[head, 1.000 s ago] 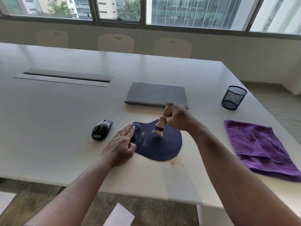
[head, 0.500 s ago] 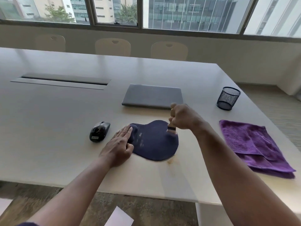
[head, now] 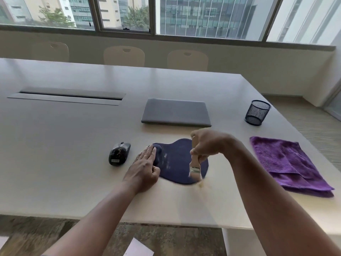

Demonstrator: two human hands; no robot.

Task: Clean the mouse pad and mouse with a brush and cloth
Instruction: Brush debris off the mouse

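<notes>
Right hand (head: 207, 145) grips brush (head: 195, 164), bristles at mouse pad (head: 177, 159) near-right edge. Left hand (head: 144, 169), fingers flat, pins pad's left end. Mouse (head: 119, 153) left, cloth (head: 287, 163) right. Best: short outward strokes, steady pinning pressure.

Smooth pale desk (head: 73, 145), faint sheen; fluffy purple cloth (head: 287, 163); wooden brush (head: 195, 163), metal ferrule; black wire-mesh cup (head: 257, 112).

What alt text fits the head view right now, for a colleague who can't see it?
The right hand grips a brush with its bristles at the near right edge of a dark blue mouse pad, while the left hand presses flat on the pad's left side. A black mouse lies left; a purple cloth lies right.
</notes>
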